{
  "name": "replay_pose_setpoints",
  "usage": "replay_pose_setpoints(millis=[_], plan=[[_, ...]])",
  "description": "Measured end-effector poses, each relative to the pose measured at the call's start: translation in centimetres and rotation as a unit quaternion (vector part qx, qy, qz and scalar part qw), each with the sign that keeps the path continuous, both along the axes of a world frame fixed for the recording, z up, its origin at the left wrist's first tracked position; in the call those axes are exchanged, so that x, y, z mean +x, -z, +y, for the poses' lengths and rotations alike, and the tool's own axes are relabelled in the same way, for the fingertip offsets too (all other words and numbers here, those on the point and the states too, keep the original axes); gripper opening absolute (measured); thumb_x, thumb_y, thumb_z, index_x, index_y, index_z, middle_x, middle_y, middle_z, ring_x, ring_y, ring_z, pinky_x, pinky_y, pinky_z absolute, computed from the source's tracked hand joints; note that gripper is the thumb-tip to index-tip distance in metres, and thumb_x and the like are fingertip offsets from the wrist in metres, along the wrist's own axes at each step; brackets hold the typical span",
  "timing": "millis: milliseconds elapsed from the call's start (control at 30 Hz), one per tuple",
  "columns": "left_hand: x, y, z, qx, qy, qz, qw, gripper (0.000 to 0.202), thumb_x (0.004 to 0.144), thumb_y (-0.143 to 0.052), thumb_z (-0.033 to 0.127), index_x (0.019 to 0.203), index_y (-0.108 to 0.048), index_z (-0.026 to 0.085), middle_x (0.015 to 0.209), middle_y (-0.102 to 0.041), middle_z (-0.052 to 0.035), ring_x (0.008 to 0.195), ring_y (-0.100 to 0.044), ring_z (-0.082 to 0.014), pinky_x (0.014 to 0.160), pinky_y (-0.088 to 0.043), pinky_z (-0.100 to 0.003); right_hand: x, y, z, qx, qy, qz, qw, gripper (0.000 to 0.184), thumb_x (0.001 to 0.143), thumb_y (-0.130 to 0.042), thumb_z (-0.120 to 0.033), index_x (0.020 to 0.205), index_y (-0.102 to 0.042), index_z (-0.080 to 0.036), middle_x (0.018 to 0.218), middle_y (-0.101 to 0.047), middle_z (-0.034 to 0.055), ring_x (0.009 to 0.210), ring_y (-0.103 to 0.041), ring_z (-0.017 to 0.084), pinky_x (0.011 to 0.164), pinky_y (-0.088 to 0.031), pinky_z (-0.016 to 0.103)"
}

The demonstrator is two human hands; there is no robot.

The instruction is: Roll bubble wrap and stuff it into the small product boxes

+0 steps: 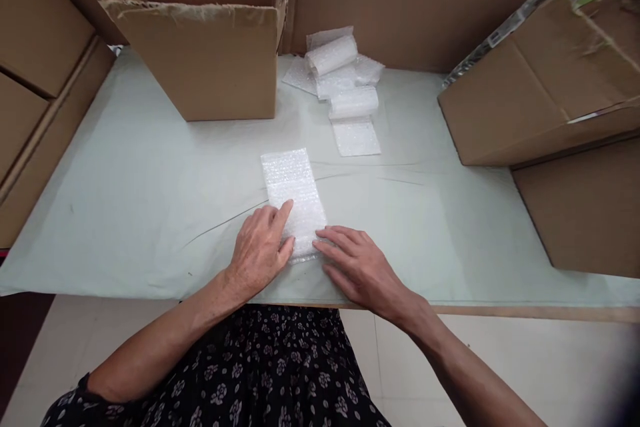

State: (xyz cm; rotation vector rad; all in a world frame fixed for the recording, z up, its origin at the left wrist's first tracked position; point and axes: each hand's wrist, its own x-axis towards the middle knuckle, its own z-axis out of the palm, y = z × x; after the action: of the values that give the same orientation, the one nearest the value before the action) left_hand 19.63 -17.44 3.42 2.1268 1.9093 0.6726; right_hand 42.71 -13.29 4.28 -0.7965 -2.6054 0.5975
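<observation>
We press our left hand [260,247] and right hand [357,263] flat, fingers loosely together and gripping nothing, on the near end of the wrap [293,183], mid-table [125,200]. Uneven pressure could make the slick wrap skid or crease.

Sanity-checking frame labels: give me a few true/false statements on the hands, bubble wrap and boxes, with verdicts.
1. The left hand and right hand both touch the near end of the bubble wrap sheet. True.
2. The wrapped rolls lie inside the open cardboard box. False: they lie on the table, to the right of the box.
3. The left hand grips scissors. False: it holds nothing and lies flat on the sheet.
4. The open cardboard box stands upright at the far side of the table. True.
</observation>
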Motion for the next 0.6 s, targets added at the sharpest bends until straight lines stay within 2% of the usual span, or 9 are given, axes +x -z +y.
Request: replay_pose_setpoints(millis=[67,133,200,267,333,400,500,533,600], plan=[[-0.3,-0.2,-0.3,0.050,-0.003,-0.017,0.999,0.054,0.090,-0.061,0.025,0.141,-0.048,0.016,0.121,-0.061,-0.0153,0.107,-0.060,-0.0282,0.092,-0.052,-0.044,-0.5,0.9,0.1,0.092,-0.017,-0.042,0.995,0.029,0.097,-0.050,-0.011,0.120,-0.067,-0.017,0.130,-0.068,0.0130,0.120,-0.060,0.027,0.091,-0.051,0.043],[-0.6,-0.4,-0.9,0.087,0.038,-0.050,0.994,0.054,0.091,-0.064,0.031,0.141,-0.047,0.019,0.127,-0.059,-0.0149,0.115,-0.057,-0.0291,0.098,-0.050,-0.046,-1.3,1.5,0.5,0.132,-0.019,-0.052,0.990,0.028,0.099,-0.046,-0.010,0.113,-0.069,-0.016,0.122,-0.071,0.0125,0.111,-0.062,0.024,0.087,-0.049,0.039],[-0.8,-0.5,-1.7,0.083,0.107,-0.066,0.989,0.060,0.089,-0.067,0.034,0.143,-0.045,0.020,0.127,-0.061,-0.0141,0.119,-0.055,-0.0303,0.101,-0.047,-0.047,-2.0,1.4,1.3,0.125,-0.020,-0.056,0.990,0.029,0.100,-0.042,-0.010,0.109,-0.070,-0.016,0.109,-0.075,0.0106,0.098,-0.065,0.022,0.081,-0.048,0.037],[-0.9,-0.5,-2.3,0.056,0.144,-0.072,0.985,0.061,0.089,-0.065,0.029,0.145,-0.042,0.019,0.122,-0.065,-0.0132,0.115,-0.057,-0.0297,0.100,-0.047,-0.048,-2.5,0.7,2.1,0.072,-0.021,-0.062,0.995,0.030,0.100,-0.041,-0.011,0.108,-0.069,-0.017,0.097,-0.076,0.0075,0.087,-0.066,0.020,0.078,-0.048,0.036],[-1.0,-0.5,-2.4,0.028,0.115,-0.099,0.988,0.055,0.091,-0.057,0.022,0.145,-0.043,0.018,0.113,-0.069,-0.0109,0.105,-0.062,-0.0264,0.094,-0.050,-0.044,-2.8,-0.4,2.7,-0.007,-0.017,-0.050,0.999,0.028,0.101,-0.043,-0.015,0.112,-0.068,-0.019,0.098,-0.077,0.0049,0.088,-0.068,0.019,0.080,-0.050,0.035],[-1.2,-0.6,-1.8,-0.018,0.053,-0.144,0.988,0.050,0.093,-0.052,0.021,0.143,-0.046,0.019,0.103,-0.071,-0.0080,0.094,-0.064,-0.0229,0.085,-0.052,-0.039,-2.7,-1.5,2.8,-0.041,0.011,-0.005,0.999,0.026,0.102,-0.046,-0.020,0.117,-0.067,-0.020,0.108,-0.076,0.0056,0.098,-0.069,0.019,0.085,-0.052,0.034],[-1.5,-0.7,-0.1,-0.116,-0.011,-0.167,0.979,0.051,0.091,-0.055,0.027,0.141,-0.049,0.017,0.088,-0.070,-0.0041,0.077,-0.064,-0.0202,0.073,-0.053,-0.034,-2.3,-2.1,2.1,0.052,0.082,0.071,0.993,0.023,0.099,-0.053,-0.020,0.118,-0.066,-0.020,0.113,-0.073,0.0091,0.104,-0.067,0.022,0.087,-0.050,0.037],[-1.5,-0.6,0.4,-0.126,-0.019,-0.160,0.979,0.052,0.090,-0.057,0.027,0.140,-0.050,0.016,0.087,-0.070,-0.0037,0.075,-0.063,-0.0200,0.072,-0.053,-0.034,-2.2,-1.9,1.7,0.092,0.087,0.076,0.989,0.022,0.098,-0.055,-0.019,0.117,-0.066,-0.020,0.111,-0.073,0.0093,0.102,-0.066,0.022,0.085,-0.050,0.037],[-1.6,-0.3,1.2,-0.091,-0.025,-0.138,0.986,0.051,0.088,-0.058,0.025,0.138,-0.052,0.015,0.095,-0.070,-0.0063,0.083,-0.064,-0.0216,0.079,-0.053,-0.037,-2.2,-1.2,1.1,0.143,0.057,0.042,0.987,0.023,0.096,-0.055,-0.016,0.116,-0.067,-0.021,0.112,-0.073,0.0095,0.104,-0.065,0.023,0.086,-0.049,0.039]])
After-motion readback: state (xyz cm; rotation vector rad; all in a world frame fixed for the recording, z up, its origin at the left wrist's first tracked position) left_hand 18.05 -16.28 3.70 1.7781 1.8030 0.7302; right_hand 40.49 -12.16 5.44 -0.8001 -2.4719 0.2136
